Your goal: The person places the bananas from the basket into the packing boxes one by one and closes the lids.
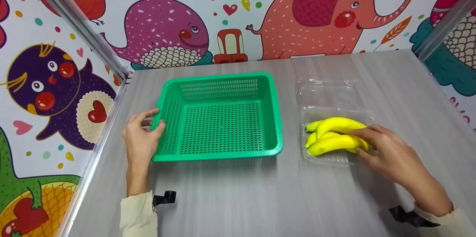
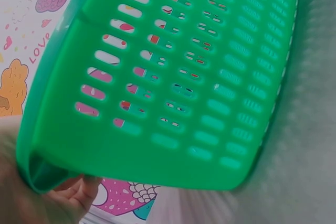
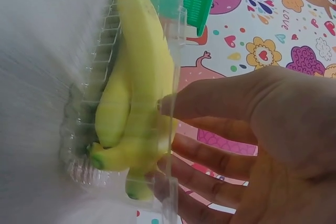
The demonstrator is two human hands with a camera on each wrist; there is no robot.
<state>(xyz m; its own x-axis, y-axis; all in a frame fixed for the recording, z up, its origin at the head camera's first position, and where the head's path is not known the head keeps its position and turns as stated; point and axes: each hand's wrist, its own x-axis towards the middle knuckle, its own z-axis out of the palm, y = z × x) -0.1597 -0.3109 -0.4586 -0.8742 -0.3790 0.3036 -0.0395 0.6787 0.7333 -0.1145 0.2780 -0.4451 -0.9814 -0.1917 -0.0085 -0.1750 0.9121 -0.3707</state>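
Observation:
A green plastic basket (image 1: 223, 155) with slotted walls stands on the table, nothing in it. At its left rim, my left hand (image 1: 143, 133) grips the edge; the left wrist view shows fingers curled beneath the rim. To the right, several yellow bananas (image 1: 336, 142) lie in a clear plastic clamshell box (image 1: 327, 159) whose lid (image 1: 329, 95) is folded back. My right hand (image 1: 390, 155) reaches over the box's right side and holds the bananas' right end between thumb and fingers. In the right wrist view, the thumb touches a banana (image 3: 144, 72), and the fingertips are partly hidden.
A grey wood-grain table (image 1: 230, 196) carries the basket and the box, with a gap between them. Walls with cartoon animals (image 1: 316, 13) enclose the back and sides. Metal corner posts (image 1: 80, 25) rise at the rear. Black straps (image 1: 165, 197) show at both wrists.

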